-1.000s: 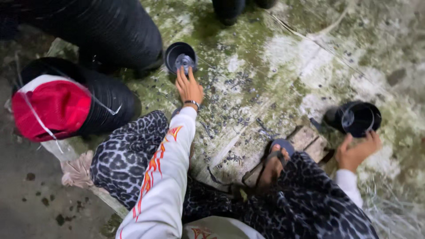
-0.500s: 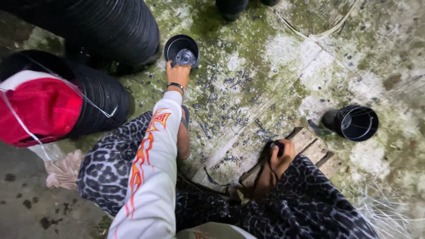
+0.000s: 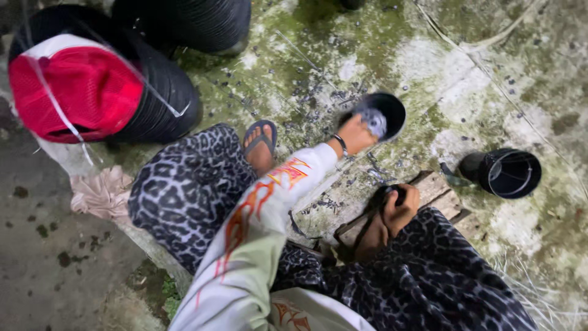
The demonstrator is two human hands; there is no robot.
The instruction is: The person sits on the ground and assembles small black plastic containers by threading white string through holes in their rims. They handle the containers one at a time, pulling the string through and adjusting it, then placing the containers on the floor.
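- left hand with its grip pinching a small black pot at the rim, pot blurred, low over the mossy concrete floor.
- right hand with its grip curled together by a wooden block.
- second black pot lies nearby; stacked black pots and red net bag crowd the left.

A small black plastic pot is gripped at its near rim by the left hand — tilted, its mouth turned upward, a crumpled clear plastic piece seen inside, just beyond the fingertips. The pot is blurred — finer detail cannot be told.
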